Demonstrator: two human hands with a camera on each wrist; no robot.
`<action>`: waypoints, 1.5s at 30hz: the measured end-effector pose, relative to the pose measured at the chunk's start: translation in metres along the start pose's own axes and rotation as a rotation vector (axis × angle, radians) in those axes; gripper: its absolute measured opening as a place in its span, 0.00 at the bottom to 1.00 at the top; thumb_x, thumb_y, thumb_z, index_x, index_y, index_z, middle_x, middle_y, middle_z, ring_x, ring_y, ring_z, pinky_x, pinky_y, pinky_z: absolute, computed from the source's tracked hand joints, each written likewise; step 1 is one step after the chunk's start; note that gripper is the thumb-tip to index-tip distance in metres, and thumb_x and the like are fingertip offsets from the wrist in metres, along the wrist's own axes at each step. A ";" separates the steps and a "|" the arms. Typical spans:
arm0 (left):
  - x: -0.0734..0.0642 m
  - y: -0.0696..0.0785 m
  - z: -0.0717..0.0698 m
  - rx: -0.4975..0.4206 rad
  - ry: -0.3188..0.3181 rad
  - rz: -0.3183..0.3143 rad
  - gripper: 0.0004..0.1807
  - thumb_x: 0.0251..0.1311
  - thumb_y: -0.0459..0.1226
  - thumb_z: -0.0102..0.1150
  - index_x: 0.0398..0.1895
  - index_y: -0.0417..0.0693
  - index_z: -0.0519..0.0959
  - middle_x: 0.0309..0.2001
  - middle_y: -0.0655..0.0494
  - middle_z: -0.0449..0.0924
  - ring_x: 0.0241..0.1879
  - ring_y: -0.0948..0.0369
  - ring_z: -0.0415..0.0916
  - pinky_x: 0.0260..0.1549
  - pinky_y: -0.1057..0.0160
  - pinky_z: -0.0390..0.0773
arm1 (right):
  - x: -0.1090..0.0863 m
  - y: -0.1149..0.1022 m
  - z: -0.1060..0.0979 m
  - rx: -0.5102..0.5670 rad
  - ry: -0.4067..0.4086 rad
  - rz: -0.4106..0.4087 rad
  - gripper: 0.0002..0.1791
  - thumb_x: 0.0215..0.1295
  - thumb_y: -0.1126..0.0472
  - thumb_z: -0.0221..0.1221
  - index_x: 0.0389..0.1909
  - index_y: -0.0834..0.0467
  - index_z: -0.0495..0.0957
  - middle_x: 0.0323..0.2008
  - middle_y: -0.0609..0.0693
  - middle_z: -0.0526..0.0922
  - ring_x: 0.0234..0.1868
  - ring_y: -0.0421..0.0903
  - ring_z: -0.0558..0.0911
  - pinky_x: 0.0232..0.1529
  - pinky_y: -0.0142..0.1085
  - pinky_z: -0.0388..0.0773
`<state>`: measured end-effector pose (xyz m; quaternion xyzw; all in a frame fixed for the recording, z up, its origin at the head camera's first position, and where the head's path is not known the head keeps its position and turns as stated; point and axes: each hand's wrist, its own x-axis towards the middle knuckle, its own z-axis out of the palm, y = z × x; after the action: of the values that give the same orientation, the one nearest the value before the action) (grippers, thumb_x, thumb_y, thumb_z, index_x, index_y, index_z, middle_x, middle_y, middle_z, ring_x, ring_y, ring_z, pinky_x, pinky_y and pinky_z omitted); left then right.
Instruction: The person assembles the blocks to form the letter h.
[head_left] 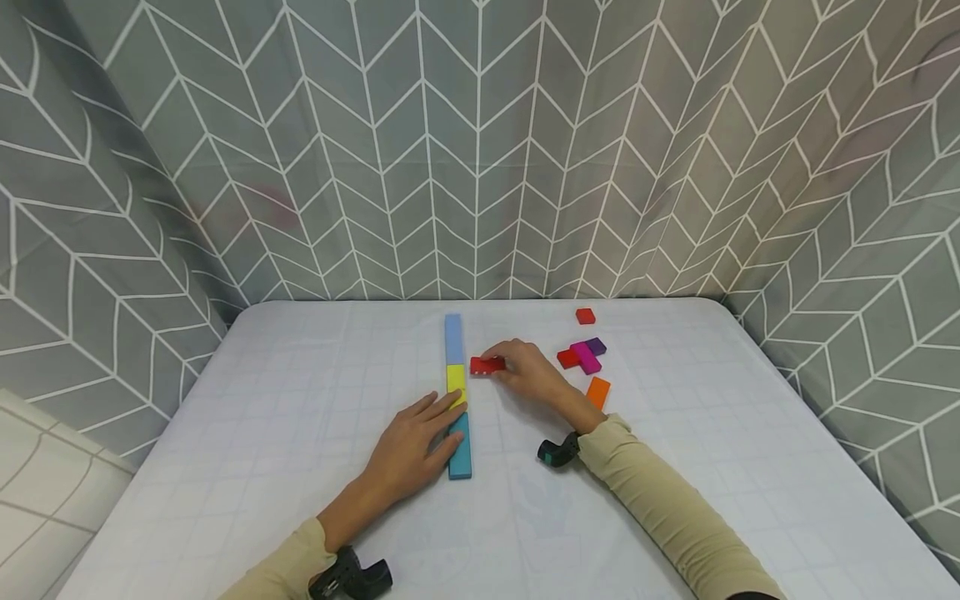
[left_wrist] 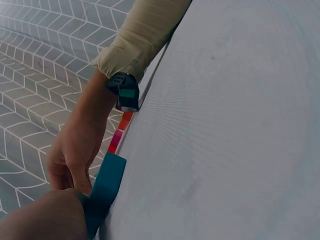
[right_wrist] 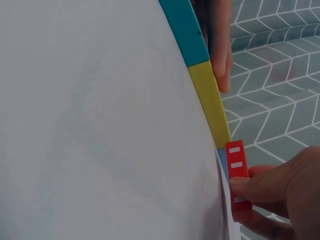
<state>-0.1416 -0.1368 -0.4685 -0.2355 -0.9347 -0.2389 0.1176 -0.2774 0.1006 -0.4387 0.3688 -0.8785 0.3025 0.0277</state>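
Observation:
A light blue block (head_left: 453,337), a yellow block (head_left: 455,377) and a teal block (head_left: 461,458) lie end to end in a straight row on the white table. The left hand (head_left: 408,446) rests along the row's left side, its fingers fairly straight and touching the yellow and teal blocks. Just right of the row, the right hand (head_left: 534,372) pinches a red block (head_left: 484,366) between thumb and fingers. Small white rectangles mark that block's side (right_wrist: 236,164) in the right wrist view. A narrow gap separates it from the row in the head view.
To the right lie a magenta block (head_left: 587,358), a purple block (head_left: 597,345) and another red block (head_left: 567,358), grouped together. A lone red piece (head_left: 586,316) sits behind them. An orange block (head_left: 597,390) is partly hidden by the right wrist. Patterned curtains (head_left: 480,150) surround the table.

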 end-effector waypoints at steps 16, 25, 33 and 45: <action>0.001 0.001 -0.001 -0.003 -0.010 -0.007 0.27 0.73 0.47 0.60 0.72 0.49 0.77 0.74 0.53 0.70 0.74 0.44 0.63 0.67 0.37 0.67 | 0.002 -0.006 0.004 -0.010 -0.040 -0.023 0.18 0.66 0.74 0.66 0.57 0.63 0.84 0.54 0.56 0.85 0.56 0.54 0.80 0.62 0.46 0.77; 0.001 0.001 -0.001 0.004 -0.013 -0.011 0.27 0.73 0.47 0.61 0.72 0.49 0.77 0.74 0.54 0.70 0.74 0.44 0.63 0.67 0.38 0.66 | 0.002 -0.009 0.004 -0.025 -0.052 -0.019 0.18 0.67 0.73 0.66 0.57 0.63 0.84 0.54 0.55 0.85 0.56 0.54 0.80 0.62 0.45 0.77; 0.001 0.002 -0.001 -0.001 -0.014 -0.010 0.27 0.73 0.47 0.60 0.72 0.48 0.77 0.74 0.53 0.70 0.74 0.44 0.63 0.67 0.38 0.66 | 0.002 -0.009 0.005 -0.027 -0.060 -0.011 0.18 0.67 0.71 0.67 0.58 0.62 0.84 0.55 0.55 0.85 0.56 0.54 0.80 0.62 0.45 0.77; 0.001 0.001 0.000 0.000 -0.018 -0.007 0.27 0.73 0.47 0.60 0.72 0.48 0.76 0.74 0.53 0.70 0.74 0.44 0.63 0.67 0.37 0.67 | 0.001 -0.009 0.006 -0.019 -0.068 -0.004 0.18 0.67 0.71 0.67 0.58 0.63 0.83 0.55 0.56 0.85 0.56 0.54 0.80 0.62 0.45 0.78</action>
<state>-0.1419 -0.1353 -0.4675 -0.2342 -0.9365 -0.2373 0.1083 -0.2717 0.0918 -0.4385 0.3805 -0.8810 0.2812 0.0020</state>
